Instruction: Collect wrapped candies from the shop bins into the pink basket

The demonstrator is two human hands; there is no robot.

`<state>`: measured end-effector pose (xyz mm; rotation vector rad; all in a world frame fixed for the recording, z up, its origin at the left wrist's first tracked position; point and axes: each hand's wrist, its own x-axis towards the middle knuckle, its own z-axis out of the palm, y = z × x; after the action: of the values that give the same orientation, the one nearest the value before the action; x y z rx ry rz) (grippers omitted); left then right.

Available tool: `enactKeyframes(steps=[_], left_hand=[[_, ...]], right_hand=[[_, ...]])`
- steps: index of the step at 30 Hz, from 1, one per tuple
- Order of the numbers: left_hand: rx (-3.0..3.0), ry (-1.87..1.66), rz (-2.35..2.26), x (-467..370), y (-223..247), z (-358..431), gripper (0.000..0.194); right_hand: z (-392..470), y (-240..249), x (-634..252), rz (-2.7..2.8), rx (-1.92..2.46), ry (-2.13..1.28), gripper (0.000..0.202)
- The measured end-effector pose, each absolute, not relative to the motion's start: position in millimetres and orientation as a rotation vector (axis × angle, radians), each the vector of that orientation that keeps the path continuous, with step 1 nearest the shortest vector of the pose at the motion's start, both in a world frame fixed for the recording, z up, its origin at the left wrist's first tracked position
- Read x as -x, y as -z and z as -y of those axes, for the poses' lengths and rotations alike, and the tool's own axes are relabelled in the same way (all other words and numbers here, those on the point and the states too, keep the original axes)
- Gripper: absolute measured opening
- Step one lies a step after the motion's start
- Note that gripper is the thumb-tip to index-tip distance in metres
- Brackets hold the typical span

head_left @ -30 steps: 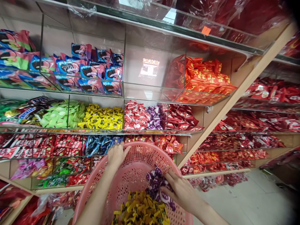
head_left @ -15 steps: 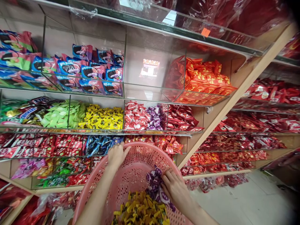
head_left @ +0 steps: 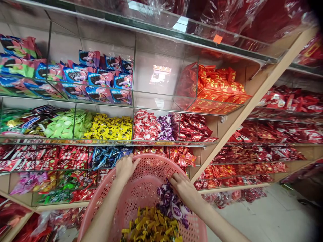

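Note:
A pink plastic basket [head_left: 149,162] with holes in its wall stands before me, below the shelves. My left hand [head_left: 126,169] is closed over its far rim, thumb along the edge. Inside, a heap of yellow-wrapped candies [head_left: 153,225] lies at the near side. Beside it, to the right, rests a smaller pile of purple-and-white wrapped candies [head_left: 174,210]. My right hand [head_left: 184,188] is just above this pile, inside the basket's right side. Its fingers are loosely bent and point left, with no candy visible in them; the fingertips are partly hidden.
Glass-fronted shelves carry purple candies [head_left: 166,127], red-and-white candies [head_left: 145,126] and yellow candies [head_left: 111,127] in compartments. Higher up are blue-and-pink packets [head_left: 98,79] and orange-red packets [head_left: 217,82]. A slanting wooden panel [head_left: 242,114] divides the shelves. Pale floor tiles [head_left: 252,215] show at right.
My right hand has shifted slightly up and away from the purple candies, uncovering more of the pile. My left hand keeps its place on the rim.

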<state>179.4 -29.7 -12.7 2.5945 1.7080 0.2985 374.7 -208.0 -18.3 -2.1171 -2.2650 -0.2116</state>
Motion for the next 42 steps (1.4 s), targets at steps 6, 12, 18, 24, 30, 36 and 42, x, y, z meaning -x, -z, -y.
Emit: enactKeyframes(steps=[6,12,18,24,30,36,42], left_hand=[[-2.566,-0.294,-1.714,-179.7,11.5,30.8,0.051],[-2.581,-0.296,-1.713,-179.3,11.9,30.3,0.049],[-2.594,-0.332,-1.703,-179.1,12.5,29.8,0.045],[-2.616,-0.352,-1.693,-178.3,14.1,29.2,0.046],[-2.599,-0.338,-1.718,-178.6,15.8,29.1,0.048],[-2.619,-0.352,-1.7,-178.2,15.3,28.8,0.049],[-2.612,-0.364,-1.701,-178.0,17.7,26.2,0.054]], right_hand=[[201.2,24.4,-374.1,2.314,2.068,-0.094,0.027],[200.5,7.6,-363.7,2.253,2.127,-0.278,0.061],[201.7,10.2,-353.3,2.306,2.227,-0.202,0.065],[194.3,-15.5,-357.9,2.289,2.035,0.022,0.044],[154.7,-108.5,-363.4,2.117,1.855,0.46,0.032],[90.0,-151.4,-377.0,2.051,2.341,0.593,0.035],[44.4,-147.6,-393.2,2.152,2.599,0.246,0.049]])
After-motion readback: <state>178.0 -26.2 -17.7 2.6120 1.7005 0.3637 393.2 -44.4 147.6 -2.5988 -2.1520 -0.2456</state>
